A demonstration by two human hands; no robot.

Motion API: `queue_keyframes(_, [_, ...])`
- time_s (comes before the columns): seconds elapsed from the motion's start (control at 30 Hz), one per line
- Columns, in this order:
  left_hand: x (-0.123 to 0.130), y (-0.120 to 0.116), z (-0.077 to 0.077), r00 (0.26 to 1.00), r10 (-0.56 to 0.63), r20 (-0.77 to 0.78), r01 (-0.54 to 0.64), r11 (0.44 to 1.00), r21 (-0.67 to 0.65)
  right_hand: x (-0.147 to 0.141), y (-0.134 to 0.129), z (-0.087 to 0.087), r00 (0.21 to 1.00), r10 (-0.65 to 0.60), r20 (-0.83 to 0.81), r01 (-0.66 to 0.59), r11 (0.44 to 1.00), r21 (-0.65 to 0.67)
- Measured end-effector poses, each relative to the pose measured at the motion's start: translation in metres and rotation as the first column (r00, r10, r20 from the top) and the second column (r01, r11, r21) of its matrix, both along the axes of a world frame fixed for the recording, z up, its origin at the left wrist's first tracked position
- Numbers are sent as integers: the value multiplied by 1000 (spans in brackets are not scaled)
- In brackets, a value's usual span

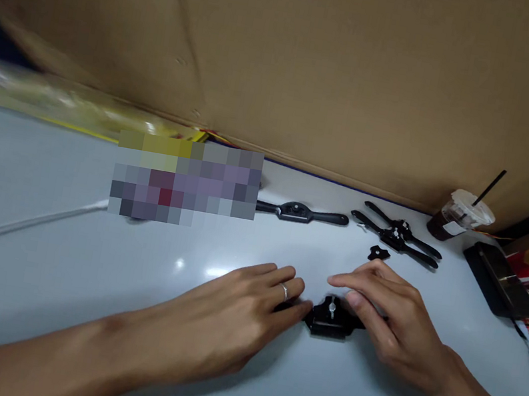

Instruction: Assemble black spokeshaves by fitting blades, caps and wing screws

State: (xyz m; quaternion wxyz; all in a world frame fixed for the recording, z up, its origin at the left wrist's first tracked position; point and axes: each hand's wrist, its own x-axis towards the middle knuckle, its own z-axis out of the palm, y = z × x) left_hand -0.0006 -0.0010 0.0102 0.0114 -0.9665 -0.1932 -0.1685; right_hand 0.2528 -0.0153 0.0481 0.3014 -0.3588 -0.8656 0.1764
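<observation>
A black spokeshave (330, 324) lies on the table in front of me, with a silver thumbscrew (332, 307) standing at the middle of its body. My left hand (259, 305) is closed around its left handle, the fingers curled over it. Above the right handle is my right hand (390, 313), thumb and index finger stretched apart close to the thumbscrew; nothing shows between them. That hand hides most of the right handle. Just beyond it lies a loose black cap plate (379, 253) with a small hole.
Another spokeshave (295, 212) lies farther back, and two more spokeshaves (396, 237) lie side by side at right, near a small loose screw (362, 226). A lidded drink cup (462, 214) and a black phone-like object (504, 282) stand right. A white cable (21, 225) crosses the left.
</observation>
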Motion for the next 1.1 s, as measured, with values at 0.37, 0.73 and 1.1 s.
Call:
queue_keyframes(0.37, [-1, -1, 1, 1000, 6, -12, -6, 1000, -9, 3, 2, -1, 983, -174, 53, 160, 967, 196])
queue_keyframes(0.73, [-2, 5, 8, 999, 43, -24, -46, 989, -139, 24, 2, 17, 866, 81, 494, 14, 982, -186])
queue_keyframes(1.1, [-3, 7, 9, 998, 11, -64, -19, 991, -133, 16, 0, 8, 848, 135, 513, -27, 977, -212])
